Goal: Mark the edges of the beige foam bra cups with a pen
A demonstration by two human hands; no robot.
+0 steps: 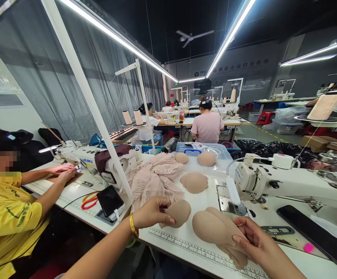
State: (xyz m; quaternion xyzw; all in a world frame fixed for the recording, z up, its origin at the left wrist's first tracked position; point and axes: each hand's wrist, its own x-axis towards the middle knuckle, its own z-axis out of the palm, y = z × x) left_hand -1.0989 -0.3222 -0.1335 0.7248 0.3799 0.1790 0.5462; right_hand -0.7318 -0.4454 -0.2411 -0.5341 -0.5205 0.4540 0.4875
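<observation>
My left hand [153,213] pinches a small beige bra cup [180,214] between thumb and fingers, just above the white sewing table [182,242]. Several more beige bra cups [211,226], overlapping one another, are gripped at their right edge by my right hand [251,236]. Behind them a pile of flat beige cups [194,182] lies on the table. The sewing machine [268,182] stands beyond my right hand, its needle area partly hidden by a white light. A bundle of pale pink mesh fabric [158,174] lies past my left hand.
A black phone [316,236] lies at the right; another phone [110,201] and orange-handled scissors [89,199] are at the left. A white pole [89,97] rises beside the mesh. A co-worker in yellow [14,217] sews at left. A plastic bin [220,155] stands behind.
</observation>
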